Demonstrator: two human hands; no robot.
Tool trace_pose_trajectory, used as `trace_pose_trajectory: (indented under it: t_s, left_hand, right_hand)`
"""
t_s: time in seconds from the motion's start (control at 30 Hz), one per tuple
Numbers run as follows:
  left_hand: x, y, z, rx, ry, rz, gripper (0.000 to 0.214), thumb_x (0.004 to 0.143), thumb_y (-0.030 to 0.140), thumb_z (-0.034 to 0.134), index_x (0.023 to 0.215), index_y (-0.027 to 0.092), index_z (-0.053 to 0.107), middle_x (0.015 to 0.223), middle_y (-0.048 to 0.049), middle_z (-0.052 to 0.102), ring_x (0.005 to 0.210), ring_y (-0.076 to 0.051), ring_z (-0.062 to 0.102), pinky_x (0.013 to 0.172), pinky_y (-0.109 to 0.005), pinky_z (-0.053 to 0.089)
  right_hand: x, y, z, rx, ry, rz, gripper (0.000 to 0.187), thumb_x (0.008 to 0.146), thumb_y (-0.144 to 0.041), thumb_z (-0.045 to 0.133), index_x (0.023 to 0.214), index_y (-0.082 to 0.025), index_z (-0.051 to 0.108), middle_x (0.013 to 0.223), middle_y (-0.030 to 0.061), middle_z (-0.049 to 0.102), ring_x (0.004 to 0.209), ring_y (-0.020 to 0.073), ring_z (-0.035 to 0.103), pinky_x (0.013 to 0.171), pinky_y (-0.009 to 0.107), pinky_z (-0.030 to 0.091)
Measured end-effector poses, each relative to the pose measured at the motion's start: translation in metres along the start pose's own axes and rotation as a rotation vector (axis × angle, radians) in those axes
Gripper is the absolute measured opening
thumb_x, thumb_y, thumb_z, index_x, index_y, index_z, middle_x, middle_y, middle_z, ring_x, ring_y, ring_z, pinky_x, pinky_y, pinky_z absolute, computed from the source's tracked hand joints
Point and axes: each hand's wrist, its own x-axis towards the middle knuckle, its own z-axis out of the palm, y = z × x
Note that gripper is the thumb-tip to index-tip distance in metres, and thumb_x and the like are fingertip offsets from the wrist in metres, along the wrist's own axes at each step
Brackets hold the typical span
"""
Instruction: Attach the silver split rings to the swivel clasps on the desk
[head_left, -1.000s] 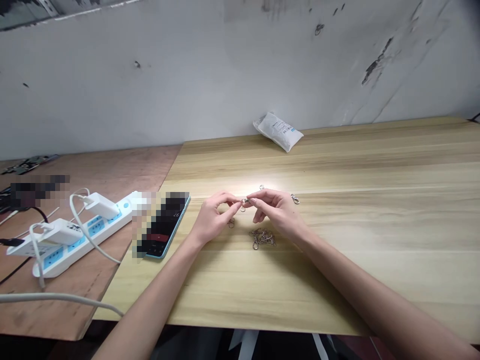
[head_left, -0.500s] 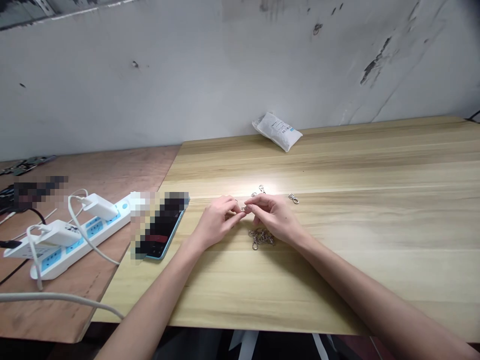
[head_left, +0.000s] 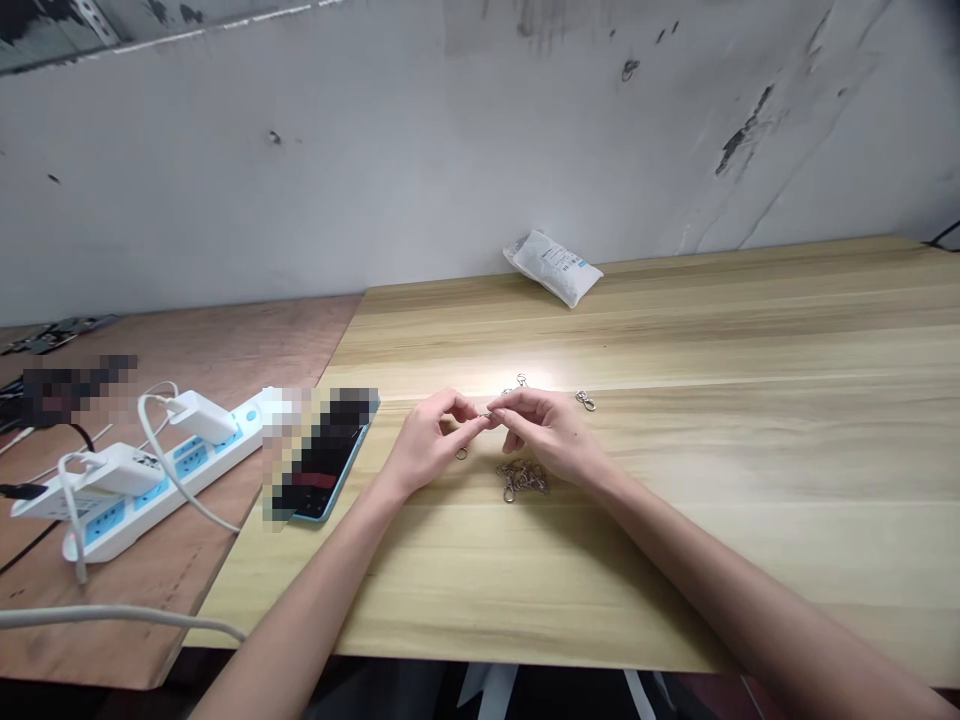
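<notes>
My left hand [head_left: 429, 443] and my right hand [head_left: 546, 430] meet fingertip to fingertip over the light wooden table [head_left: 675, 520]. Together they pinch a small metal clasp [head_left: 486, 414] between thumbs and forefingers. A small metal ring [head_left: 461, 453] lies on the table just under my left hand. A heap of several metal clasps [head_left: 523, 478] sits below my right hand. Two loose clasps lie farther back, one [head_left: 520, 382] behind my fingers and one [head_left: 585, 401] to the right.
A phone [head_left: 326, 455] with a blue case lies left of my hands. A white power strip [head_left: 142, 470] with plugged chargers and cables rests on the darker board at the left. A white plastic packet [head_left: 553, 266] lies by the wall.
Both hands stay pinched together on the clasp, shifting only slightly lower and left. The ring under my left hand shows again after being hidden half a second ago.
</notes>
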Motion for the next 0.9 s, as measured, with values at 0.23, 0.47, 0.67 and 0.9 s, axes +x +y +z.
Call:
trace_pose_trajectory:
  t_s: [0.23, 0.47, 0.67, 0.9]
  left_hand:
    - [0.0001, 0.0026, -0.0005, -0.044, -0.039, 0.006, 0.025, 0.088, 0.042, 0.061, 0.089, 0.019, 0.068, 0.084, -0.0038, 0.067, 0.076, -0.015, 0.062, 0.064, -0.025, 0.051]
    - [0.0004, 0.0007, -0.0011, -0.056, -0.076, 0.052, 0.023, 0.091, 0.038, 0.056, 0.091, 0.020, 0.071, 0.087, -0.0047, 0.068, 0.077, -0.015, 0.063, 0.063, -0.024, 0.051]
    - [0.0003, 0.0004, -0.0022, 0.001, -0.043, 0.077, 0.017, 0.088, 0.035, 0.063, 0.085, 0.020, 0.070, 0.086, -0.0032, 0.068, 0.080, -0.016, 0.062, 0.073, -0.028, 0.049]
    - [0.0005, -0.0023, -0.0031, 0.022, -0.012, 0.094, 0.011, 0.081, 0.031, 0.071, 0.081, 0.020, 0.070, 0.082, -0.0016, 0.067, 0.077, -0.015, 0.063, 0.069, -0.027, 0.049]
  right_hand:
    - [0.0000, 0.0034, -0.0037, 0.051, -0.023, 0.020, 0.023, 0.085, -0.037, 0.064, 0.093, -0.017, 0.068, 0.086, 0.0052, 0.070, 0.055, 0.0091, 0.062, 0.052, 0.024, 0.055]
    - [0.0000, 0.0054, -0.0019, 0.062, -0.017, 0.005, 0.023, 0.085, -0.038, 0.064, 0.093, -0.017, 0.068, 0.084, 0.0044, 0.070, 0.055, 0.0091, 0.061, 0.053, 0.024, 0.055]
    - [0.0001, 0.0022, -0.0001, 0.069, -0.004, -0.016, 0.022, 0.084, -0.038, 0.064, 0.091, -0.016, 0.066, 0.082, 0.0037, 0.070, 0.053, 0.0085, 0.060, 0.051, 0.024, 0.054]
    - [0.0000, -0.0023, 0.0004, 0.075, 0.002, -0.025, 0.023, 0.084, -0.037, 0.063, 0.090, -0.016, 0.065, 0.078, 0.0044, 0.071, 0.052, 0.0088, 0.060, 0.051, 0.024, 0.053]
